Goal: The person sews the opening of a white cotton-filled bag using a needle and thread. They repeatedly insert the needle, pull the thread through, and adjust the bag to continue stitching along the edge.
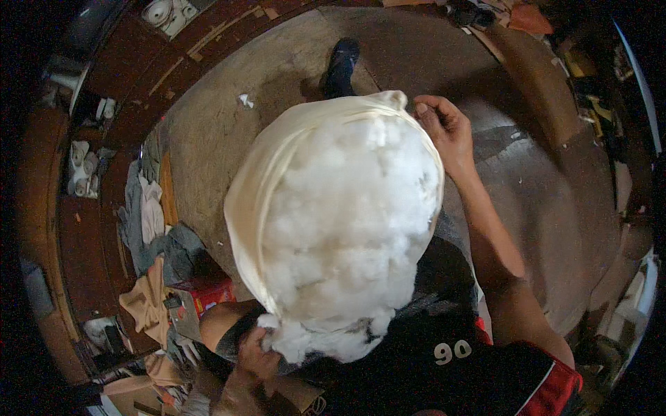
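A round cream fabric cover [244, 201], like a cushion case, lies open over my lap, packed with fluffy white stuffing [340, 215]. Some of the stuffing bulges out past the cover's near edge. At the near left, my left hand [258, 357] is closed on a tuft of the stuffing; part of the hand is blurred. My right hand [447, 132] is at the far right rim, its fingers curled and pinching at the cover's edge beside a bunched knot of fabric. The fingertips' exact hold there is partly hidden.
Cloth scraps [149, 215] and a red box [208, 295] lie on the left, by a brown wooden cabinet [76, 229]. White scraps [245, 101] dot the worn floor [201, 132]. A dark foot-shaped object [340, 66] stands beyond the cover. Clutter lines the right side.
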The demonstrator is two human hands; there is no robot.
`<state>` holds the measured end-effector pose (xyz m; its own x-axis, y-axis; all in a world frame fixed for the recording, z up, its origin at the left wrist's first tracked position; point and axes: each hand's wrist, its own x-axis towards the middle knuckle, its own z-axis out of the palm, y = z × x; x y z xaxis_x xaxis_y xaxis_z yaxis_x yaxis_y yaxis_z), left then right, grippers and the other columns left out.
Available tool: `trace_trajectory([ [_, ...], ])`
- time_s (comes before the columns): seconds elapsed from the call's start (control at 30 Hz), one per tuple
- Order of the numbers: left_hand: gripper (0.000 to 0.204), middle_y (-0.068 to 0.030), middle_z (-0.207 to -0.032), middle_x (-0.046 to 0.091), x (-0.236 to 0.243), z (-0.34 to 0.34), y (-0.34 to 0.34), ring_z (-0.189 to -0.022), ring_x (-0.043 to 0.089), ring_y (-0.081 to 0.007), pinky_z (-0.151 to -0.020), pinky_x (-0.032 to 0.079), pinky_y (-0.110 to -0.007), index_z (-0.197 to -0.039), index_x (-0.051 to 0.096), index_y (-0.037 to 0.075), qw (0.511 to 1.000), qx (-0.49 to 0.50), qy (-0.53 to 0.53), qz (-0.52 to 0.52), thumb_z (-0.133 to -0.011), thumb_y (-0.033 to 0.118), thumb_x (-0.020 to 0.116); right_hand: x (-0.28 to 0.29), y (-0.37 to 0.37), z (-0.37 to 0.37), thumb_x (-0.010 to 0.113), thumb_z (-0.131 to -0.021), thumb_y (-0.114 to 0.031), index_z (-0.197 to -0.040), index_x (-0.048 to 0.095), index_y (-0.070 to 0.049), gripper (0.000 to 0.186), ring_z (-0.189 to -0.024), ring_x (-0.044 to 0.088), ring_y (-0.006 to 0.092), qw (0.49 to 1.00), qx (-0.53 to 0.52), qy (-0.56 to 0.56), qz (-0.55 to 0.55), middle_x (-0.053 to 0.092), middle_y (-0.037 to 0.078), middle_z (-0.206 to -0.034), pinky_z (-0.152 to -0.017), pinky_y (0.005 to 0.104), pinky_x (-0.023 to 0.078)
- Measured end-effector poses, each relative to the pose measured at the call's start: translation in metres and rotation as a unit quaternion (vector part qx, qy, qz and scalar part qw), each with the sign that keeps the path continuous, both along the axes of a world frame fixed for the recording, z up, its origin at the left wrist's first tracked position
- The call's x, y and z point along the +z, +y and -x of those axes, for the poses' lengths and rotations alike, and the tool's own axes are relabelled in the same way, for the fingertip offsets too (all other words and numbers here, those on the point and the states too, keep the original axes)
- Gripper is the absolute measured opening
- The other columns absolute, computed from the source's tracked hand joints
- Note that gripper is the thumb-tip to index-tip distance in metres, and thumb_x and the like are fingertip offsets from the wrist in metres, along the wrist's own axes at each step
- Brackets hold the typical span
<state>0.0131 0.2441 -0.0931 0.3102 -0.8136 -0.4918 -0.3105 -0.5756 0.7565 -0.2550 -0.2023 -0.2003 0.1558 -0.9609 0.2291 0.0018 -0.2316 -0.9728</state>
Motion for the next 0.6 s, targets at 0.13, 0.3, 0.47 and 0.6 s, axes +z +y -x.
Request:
trace_trajectory([
  [0.13,0.044,-0.0115,-0.124,0.067,0.073,-0.018,-0.019,-0.116,0.062,-0.0230,-0.104,0.048,-0.037,-0.123,0.068,0.003,0.945,-0.172,-0.272,0.065,-0.081,0.009,0.079,0.003,0.008,0.043,0.062,-0.104,-0.027,-0.102,0.071,0.002,0.030,-0.089,0.062,0.0129,0.998,-0.011,0.055,-0.019,0.072,0.005,-0.092,-0.084,0.0300,0.050],
  [0.3,0.046,-0.0178,-0.130,0.064,0.078,0.000,-0.091,-0.124,0.060,-0.0288,-0.109,0.046,-0.044,-0.130,0.060,-0.005,0.944,0.105,-0.157,0.272,-0.099,0.027,0.070,-0.014,0.057,0.069,0.060,-0.106,-0.034,-0.097,0.070,0.001,0.037,-0.084,0.061,0.0140,0.974,0.077,0.145,-0.158,0.071,0.006,-0.088,-0.082,0.0317,0.050],
  [0.47,0.053,-0.0205,-0.142,0.056,0.053,0.016,-0.137,-0.135,0.052,-0.0303,-0.117,0.035,-0.041,-0.138,0.053,-0.008,0.936,0.049,-0.117,0.329,-0.098,0.022,0.070,-0.022,0.110,0.086,0.057,-0.107,-0.039,-0.092,0.069,0.000,0.044,-0.076,0.053,0.0119,0.965,0.116,0.113,-0.205,0.062,0.001,-0.079,-0.070,0.0314,0.045],
  [0.6,0.052,-0.0211,-0.143,0.055,0.052,0.024,-0.126,-0.135,0.051,-0.0296,-0.118,0.033,-0.040,-0.136,0.055,-0.009,0.936,0.053,-0.130,0.322,-0.096,0.017,0.072,-0.010,0.147,0.114,0.060,-0.105,-0.034,-0.095,0.069,0.003,0.040,-0.080,0.056,0.0132,0.922,0.205,0.270,-0.187,0.065,0.005,-0.083,-0.070,0.0354,0.047],
])
